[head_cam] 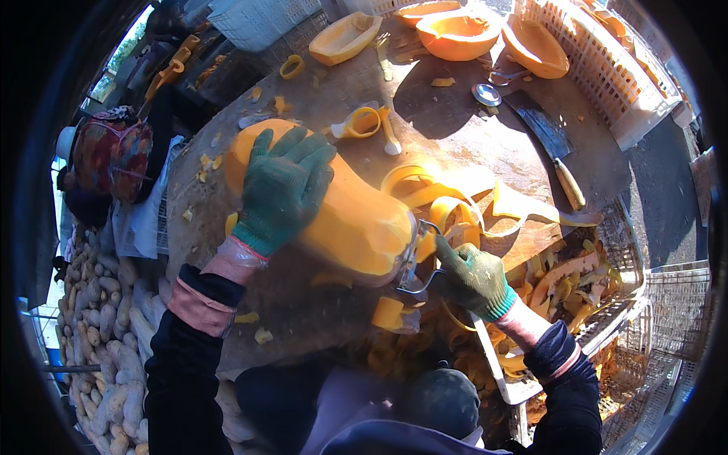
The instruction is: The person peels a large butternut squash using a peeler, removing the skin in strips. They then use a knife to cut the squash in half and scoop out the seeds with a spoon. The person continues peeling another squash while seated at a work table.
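A large, mostly peeled butternut-type squash (355, 219) lies slanted on the wooden table (267, 318). My left hand (287, 187), in a green knit glove, rests flat on its upper left part with the fingers pointing up and away. In a like glove, my right hand (475, 278) grips a metal-framed peeler (418, 256) at the squash's right end. The blade side of the peeler is partly hidden and blurred. Long curled orange peel strips (455, 207) lie just beyond the peeler.
A cleaver (540, 128) lies at the right, near halved squashes (458, 34). White plastic crates (597, 68) stand behind; a crate of peelings (631, 244) sits at the right edge. Unpeeled squashes (108, 352) are heaped at lower left. Another person (114, 153) is at the left.
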The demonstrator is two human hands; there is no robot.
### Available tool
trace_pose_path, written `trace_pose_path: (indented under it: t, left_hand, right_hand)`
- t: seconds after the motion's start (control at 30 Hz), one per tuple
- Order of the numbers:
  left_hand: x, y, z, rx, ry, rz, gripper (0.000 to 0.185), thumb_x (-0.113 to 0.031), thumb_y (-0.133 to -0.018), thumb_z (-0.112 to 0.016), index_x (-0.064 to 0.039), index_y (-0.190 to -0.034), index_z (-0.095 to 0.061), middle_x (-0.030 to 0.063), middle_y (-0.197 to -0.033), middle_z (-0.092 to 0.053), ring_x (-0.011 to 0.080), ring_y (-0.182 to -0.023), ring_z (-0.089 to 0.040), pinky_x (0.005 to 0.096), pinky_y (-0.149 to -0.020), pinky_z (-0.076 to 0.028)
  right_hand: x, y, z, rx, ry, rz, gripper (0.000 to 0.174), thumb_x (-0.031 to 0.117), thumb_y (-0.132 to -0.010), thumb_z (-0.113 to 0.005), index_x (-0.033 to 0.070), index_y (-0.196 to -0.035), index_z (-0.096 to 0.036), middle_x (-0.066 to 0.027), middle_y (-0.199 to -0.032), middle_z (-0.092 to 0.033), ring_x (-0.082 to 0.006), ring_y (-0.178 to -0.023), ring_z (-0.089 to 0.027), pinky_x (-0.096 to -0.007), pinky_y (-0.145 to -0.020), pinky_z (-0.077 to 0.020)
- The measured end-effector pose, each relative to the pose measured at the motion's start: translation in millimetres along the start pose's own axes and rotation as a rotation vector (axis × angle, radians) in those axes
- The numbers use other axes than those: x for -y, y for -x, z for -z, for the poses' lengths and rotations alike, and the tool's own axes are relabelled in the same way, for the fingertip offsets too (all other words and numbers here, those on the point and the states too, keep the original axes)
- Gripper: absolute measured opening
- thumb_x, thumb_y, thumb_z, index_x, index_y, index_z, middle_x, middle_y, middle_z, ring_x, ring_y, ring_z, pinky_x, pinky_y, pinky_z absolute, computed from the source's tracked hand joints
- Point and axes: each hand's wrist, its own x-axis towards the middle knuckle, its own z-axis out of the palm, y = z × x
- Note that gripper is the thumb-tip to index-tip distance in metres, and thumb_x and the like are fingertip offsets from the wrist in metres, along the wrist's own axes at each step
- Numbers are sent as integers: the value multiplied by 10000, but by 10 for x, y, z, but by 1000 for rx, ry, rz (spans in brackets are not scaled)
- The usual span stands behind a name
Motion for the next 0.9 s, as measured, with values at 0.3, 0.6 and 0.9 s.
trace_pose_path:
  t: [0.3, 0.6, 0.9]
  left_hand:
    - [41, 235, 73, -112, -2, 10, 281, -180, -964, -579, -72, -1164, -745, 144, -1260, -705, 348, -1262, -606, 555, -1179, -278]
    - [-38, 357, 49, -128, 51, 26, 283, -190, -964, -583, -70, -1159, -749, 145, -1266, -701, 352, -1254, -609, 566, -1178, -274]
    - [16, 428, 97, -176, 45, 34, 285, -200, -934, -619, -67, -1149, -750, 146, -1256, -703, 352, -1236, -615, 591, -1165, -270]
  right_hand:
    - [333, -172, 542, -20, -208, -40, 707, 280, -850, -743, 120, -1485, -475, -107, -760, -667, -293, -648, -677, -393, -579, -540]
    - [185, -140, 247, 219, 60, -65, 603, 334, -883, -717, 150, -1424, -525, -122, -770, -665, -292, -659, -691, -375, -586, -558]
    - [575, -373, 536, -10, -77, 78, 681, 346, -850, -775, 156, -1446, -506, -102, -744, -594, -278, -590, -632, -389, -499, -484]
